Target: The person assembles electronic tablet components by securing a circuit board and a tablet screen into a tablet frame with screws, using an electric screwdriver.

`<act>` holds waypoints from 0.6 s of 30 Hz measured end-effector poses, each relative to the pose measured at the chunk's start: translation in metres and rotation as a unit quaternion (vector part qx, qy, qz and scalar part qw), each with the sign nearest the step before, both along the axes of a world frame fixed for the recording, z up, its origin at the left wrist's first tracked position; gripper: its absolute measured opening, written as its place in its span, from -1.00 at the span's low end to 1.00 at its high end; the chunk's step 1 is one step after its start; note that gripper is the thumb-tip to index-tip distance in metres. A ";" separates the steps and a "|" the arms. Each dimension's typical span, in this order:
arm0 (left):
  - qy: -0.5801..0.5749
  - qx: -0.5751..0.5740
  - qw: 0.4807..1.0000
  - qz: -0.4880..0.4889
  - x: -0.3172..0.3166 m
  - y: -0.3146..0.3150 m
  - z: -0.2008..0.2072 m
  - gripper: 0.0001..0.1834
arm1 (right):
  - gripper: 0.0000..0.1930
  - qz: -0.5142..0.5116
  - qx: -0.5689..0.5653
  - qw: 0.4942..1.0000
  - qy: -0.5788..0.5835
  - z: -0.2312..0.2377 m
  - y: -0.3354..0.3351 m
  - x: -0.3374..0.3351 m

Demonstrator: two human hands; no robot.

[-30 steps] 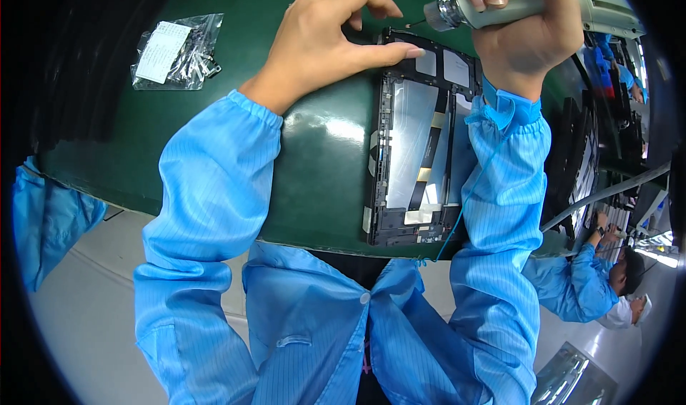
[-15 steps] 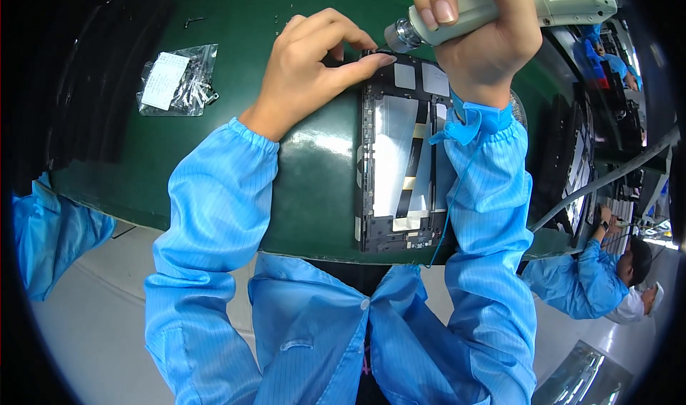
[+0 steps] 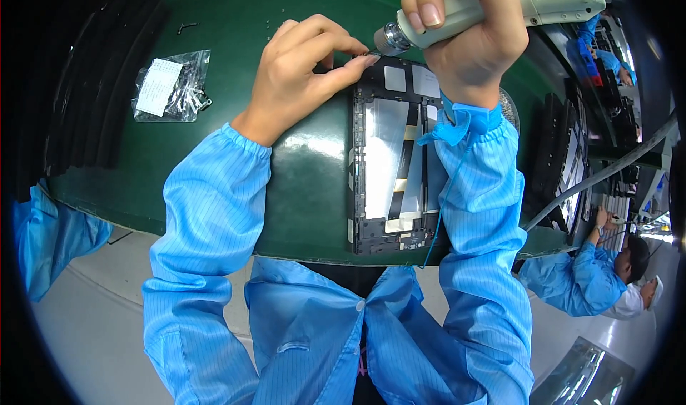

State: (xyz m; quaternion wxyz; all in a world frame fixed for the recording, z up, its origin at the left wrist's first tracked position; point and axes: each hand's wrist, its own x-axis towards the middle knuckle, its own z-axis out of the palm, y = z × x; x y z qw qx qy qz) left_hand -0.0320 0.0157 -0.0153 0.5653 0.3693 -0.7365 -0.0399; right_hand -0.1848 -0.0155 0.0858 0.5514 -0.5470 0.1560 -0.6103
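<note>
An opened tablet housing (image 3: 371, 233), black-framed with silvery panels and a dark ribbon strip inside, lies on the green table before me. My right hand (image 3: 475, 44) grips a pale electric screwdriver (image 3: 547, 1), its metal nose angled down toward the housing's far left corner. At that same corner, the thumb and forefinger of my left hand (image 3: 296, 72) come together in a pinch. Whatever is between them is too small to make out. Beneath the nose, the bit's tip is hard to see. A blue strap (image 3: 468, 122) with a thin cord circles my right wrist.
To the left lies a clear bag (image 3: 187, 94) of small metal parts with a white label, and beyond it a small dark piece (image 3: 187, 27). Black panels stand stacked at far left (image 3: 93, 83) and right (image 3: 554, 147). A grey cable (image 3: 604, 173) crosses at right, near a co-worker (image 3: 586, 280).
The whole view has shifted slightly, so everything appears a little farther left. Both hands and the screwdriver stay at the same corner, with the left thumb drawn back slightly.
</note>
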 end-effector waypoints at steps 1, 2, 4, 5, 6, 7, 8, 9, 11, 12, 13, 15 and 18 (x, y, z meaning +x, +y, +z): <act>0.000 -0.001 1.000 0.000 0.000 0.000 0.000 -0.83 | -0.73 -0.006 0.003 1.000 0.004 0.001 0.001 0.001; 0.012 0.010 1.000 -0.003 -0.001 0.000 -0.001 -0.83 | -0.73 -0.013 0.007 1.000 0.008 0.002 0.001 0.001; 0.025 0.020 0.999 -0.006 -0.002 0.000 -0.001 -0.83 | -0.73 -0.006 0.006 1.000 0.005 0.000 -0.001 0.000; 0.024 0.017 1.000 -0.007 -0.002 -0.001 -0.001 -0.84 | -0.73 0.002 0.004 1.000 0.002 -0.001 -0.002 -0.001; 0.024 0.013 1.000 -0.007 -0.003 -0.001 -0.001 -0.84 | -0.73 0.001 0.004 1.000 0.002 0.000 -0.001 -0.001; 0.024 0.013 1.000 -0.008 -0.003 -0.001 0.000 -0.84 | -0.74 0.001 0.007 1.000 0.002 0.000 -0.001 -0.002; 0.024 0.015 1.000 -0.009 -0.003 0.000 -0.001 -0.84 | -0.74 0.002 0.010 1.000 0.002 0.000 0.000 -0.002; 0.024 0.018 1.000 -0.009 -0.003 0.001 -0.001 -0.84 | -0.74 0.002 0.010 1.000 0.001 -0.001 0.000 -0.001; 0.018 0.011 1.000 -0.009 -0.002 0.000 -0.002 -0.83 | -0.74 0.010 0.012 1.000 -0.005 -0.002 -0.001 -0.002; 0.012 0.005 1.000 -0.009 -0.001 0.000 -0.002 -0.83 | -0.74 0.010 0.012 1.000 -0.005 -0.002 0.000 -0.002; 0.012 0.004 1.000 -0.009 -0.001 0.000 -0.002 -0.83 | -0.73 0.011 0.018 1.000 -0.008 -0.002 0.000 -0.002; 0.011 0.009 1.000 -0.007 -0.002 0.001 -0.001 -0.83 | -0.73 0.012 0.022 1.000 -0.010 -0.002 0.001 -0.002; 0.012 0.004 1.000 -0.006 -0.003 0.001 0.000 -0.83 | -0.73 -0.001 0.013 1.000 0.005 -0.001 0.002 -0.002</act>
